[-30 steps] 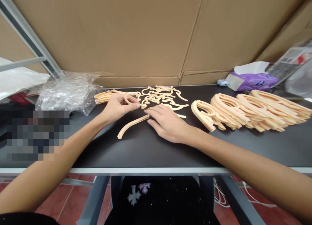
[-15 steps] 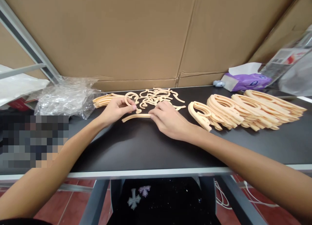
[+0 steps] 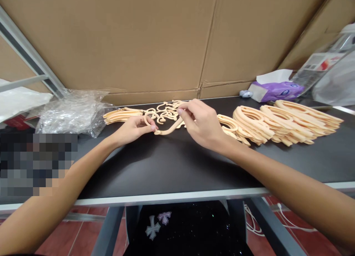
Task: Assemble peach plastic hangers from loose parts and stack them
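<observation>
My left hand (image 3: 133,130) pinches a beige hook-shaped piece (image 3: 145,121), its curved loop rising above the fingers. From the lower end of that piece a beige curved strip (image 3: 170,131) slants up to my right hand (image 3: 203,124), whose thumb and fingers close on its far end. The two pieces meet near my left fingertips; whether they are locked together I cannot tell. Behind the hands lies a heap of loose beige hooked pieces (image 3: 166,110). A bundle of beige strips (image 3: 122,116) rests just beyond my left hand.
Several fanned stacks of beige looped pieces (image 3: 256,128) lie to the right on the black tabletop (image 3: 166,167). A purple tissue pack (image 3: 277,91) sits behind them. Crumpled clear plastic bags (image 3: 72,111) are at the left, and a cardboard wall (image 3: 133,41) stands at the back.
My right hand has risen and moved slightly right, tilting the strip upward from its flatter position. The strip's near end is now at the hook-shaped piece in my left hand.
</observation>
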`<state>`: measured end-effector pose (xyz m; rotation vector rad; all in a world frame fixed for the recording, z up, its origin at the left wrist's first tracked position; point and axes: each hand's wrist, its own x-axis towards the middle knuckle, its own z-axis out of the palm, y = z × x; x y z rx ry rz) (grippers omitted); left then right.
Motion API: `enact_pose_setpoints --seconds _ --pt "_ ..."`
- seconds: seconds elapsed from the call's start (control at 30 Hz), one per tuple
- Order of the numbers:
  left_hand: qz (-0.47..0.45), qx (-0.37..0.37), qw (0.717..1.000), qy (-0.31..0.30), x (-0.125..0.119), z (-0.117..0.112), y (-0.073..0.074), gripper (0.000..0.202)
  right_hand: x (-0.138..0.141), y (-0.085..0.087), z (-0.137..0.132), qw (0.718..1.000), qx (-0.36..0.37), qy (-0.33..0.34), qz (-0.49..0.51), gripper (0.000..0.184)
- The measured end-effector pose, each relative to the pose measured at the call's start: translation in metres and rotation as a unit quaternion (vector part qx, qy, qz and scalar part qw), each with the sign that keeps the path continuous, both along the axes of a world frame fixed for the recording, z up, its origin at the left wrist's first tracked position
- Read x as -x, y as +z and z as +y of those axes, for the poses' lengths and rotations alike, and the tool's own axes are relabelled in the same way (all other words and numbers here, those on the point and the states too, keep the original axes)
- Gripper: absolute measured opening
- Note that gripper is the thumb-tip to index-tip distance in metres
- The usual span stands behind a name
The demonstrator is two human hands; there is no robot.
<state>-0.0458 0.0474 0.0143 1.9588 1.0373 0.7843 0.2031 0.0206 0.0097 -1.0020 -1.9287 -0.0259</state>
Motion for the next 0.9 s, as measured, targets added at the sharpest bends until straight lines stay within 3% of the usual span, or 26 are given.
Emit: enact_pose_setpoints --seconds 0.17,0.3,0.4,0.57,0.7,0.9 --pt "-0.004 0.006 1.000 -0.002 -0.002 -0.003 -0.002 0.038 -0.003 0.005 -0.002 0.998 -0.044 0.012 0.034 0.018" --pt "0.013 -0.012 0.999 -0.042 -0.005 -0.007 -0.005 0.032 0.001 0.003 -0.003 0.997 -0.035 0.034 0.063 0.017" --pt "0.039 -0.023 0.997 -0.065 -0.008 -0.009 -0.007 0.027 0.007 0.002 -0.005 0.987 0.044 0.041 0.147 0.014" --pt "0.044 -0.026 0.998 -0.046 -0.010 -0.009 -0.009 0.024 0.014 -0.001 -0.006 0.934 0.224 0.093 0.263 0.021" --pt "0.047 -0.028 0.997 -0.046 -0.009 -0.009 -0.009 0.024 0.017 -0.007 -0.007 0.926 0.272 0.142 0.221 0.025" --pt "0.025 -0.036 0.998 -0.039 -0.010 -0.010 -0.008 0.027 0.019 -0.003 -0.010 0.943 0.319 0.051 0.079 0.015"
